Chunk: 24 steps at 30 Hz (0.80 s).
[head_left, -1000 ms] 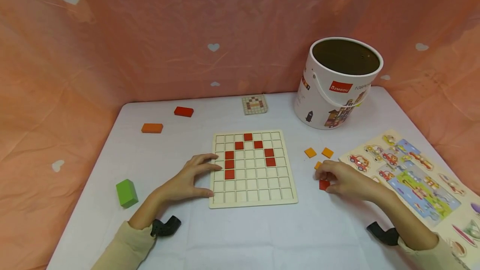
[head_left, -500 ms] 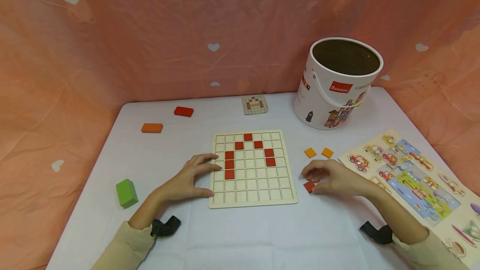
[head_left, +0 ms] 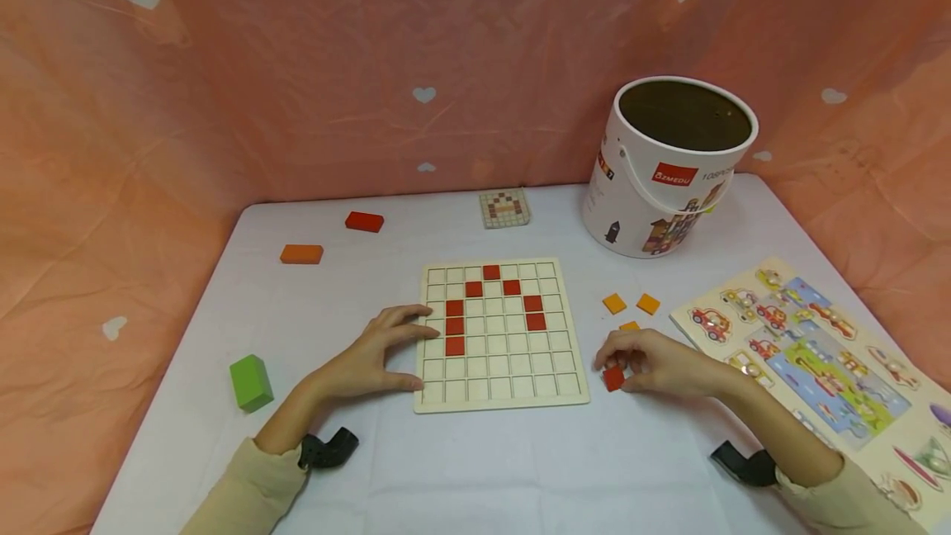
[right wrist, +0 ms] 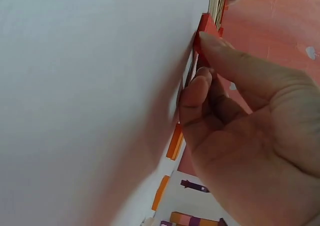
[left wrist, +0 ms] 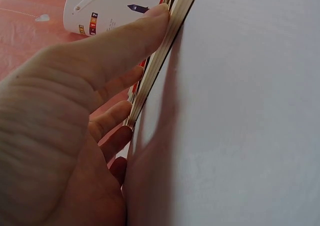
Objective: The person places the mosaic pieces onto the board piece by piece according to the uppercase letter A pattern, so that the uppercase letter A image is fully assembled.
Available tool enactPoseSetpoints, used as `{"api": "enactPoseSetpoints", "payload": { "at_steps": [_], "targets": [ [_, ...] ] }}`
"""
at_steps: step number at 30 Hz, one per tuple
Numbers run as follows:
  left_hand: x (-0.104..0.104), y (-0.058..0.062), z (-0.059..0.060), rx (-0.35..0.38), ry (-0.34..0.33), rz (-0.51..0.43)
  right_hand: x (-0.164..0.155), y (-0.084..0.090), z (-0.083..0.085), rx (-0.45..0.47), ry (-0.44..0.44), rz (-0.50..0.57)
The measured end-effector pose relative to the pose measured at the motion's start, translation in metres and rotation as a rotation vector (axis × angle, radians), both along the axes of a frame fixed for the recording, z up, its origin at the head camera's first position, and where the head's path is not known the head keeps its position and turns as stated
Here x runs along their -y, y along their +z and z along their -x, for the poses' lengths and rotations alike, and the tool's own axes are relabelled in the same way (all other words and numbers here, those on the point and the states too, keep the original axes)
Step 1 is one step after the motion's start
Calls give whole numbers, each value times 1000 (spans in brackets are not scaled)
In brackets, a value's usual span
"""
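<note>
A pale wooden grid board (head_left: pixel 513 366) lies mid-table, with several red square tiles (head_left: pixel 455 325) set in its cells. My left hand (head_left: pixel 364 362) rests at the board's left edge, fingers loosely extended; the left wrist view shows its thumb against the board's side (left wrist: pixel 172 38). To the right of the board, my right hand (head_left: pixel 661 362) pinches a loose red tile (head_left: pixel 613 378) between thumb and fingers, close to the tabletop. In the right wrist view the thumb lies on that red tile (right wrist: pixel 205 26). Just beyond this hand are orange tiles (head_left: pixel 614 303), one partly covered by it.
A small pattern card (head_left: pixel 505 207) and a white bucket (head_left: pixel 631 205) stand at the back. A picture puzzle board (head_left: pixel 832 378) lies at right. On the left are a red block (head_left: pixel 364 222), an orange block (head_left: pixel 300 254) and a green block (head_left: pixel 251 384).
My right hand has moved left toward the grid board, bringing the red tile along, then slightly nearer the front. An orange tile behind it shows again. My left hand stays put.
</note>
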<state>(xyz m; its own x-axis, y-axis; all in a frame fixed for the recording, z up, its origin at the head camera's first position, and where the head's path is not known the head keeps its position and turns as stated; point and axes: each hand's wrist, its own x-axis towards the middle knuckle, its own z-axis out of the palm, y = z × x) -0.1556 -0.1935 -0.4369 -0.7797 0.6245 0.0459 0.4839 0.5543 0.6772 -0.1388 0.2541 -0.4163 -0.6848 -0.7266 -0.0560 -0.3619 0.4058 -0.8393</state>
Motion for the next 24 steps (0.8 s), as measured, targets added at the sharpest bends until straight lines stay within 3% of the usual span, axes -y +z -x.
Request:
{"api": "enactPoseSetpoints", "payload": {
  "at_steps": [5,11,17,24],
  "targets": [
    [0,0,1,1,-2,-4,1,2,1,0,7,-15],
    [-1,0,0,-16,-8,-15,13,9,11,-26,-52,-18],
    [0,0,-1,-15,-4,-20,41,19,29,-29,-53,29],
    [1,-1,0,-14,-1,-26,76,15,44,-78,-89,10]
  ]
}}
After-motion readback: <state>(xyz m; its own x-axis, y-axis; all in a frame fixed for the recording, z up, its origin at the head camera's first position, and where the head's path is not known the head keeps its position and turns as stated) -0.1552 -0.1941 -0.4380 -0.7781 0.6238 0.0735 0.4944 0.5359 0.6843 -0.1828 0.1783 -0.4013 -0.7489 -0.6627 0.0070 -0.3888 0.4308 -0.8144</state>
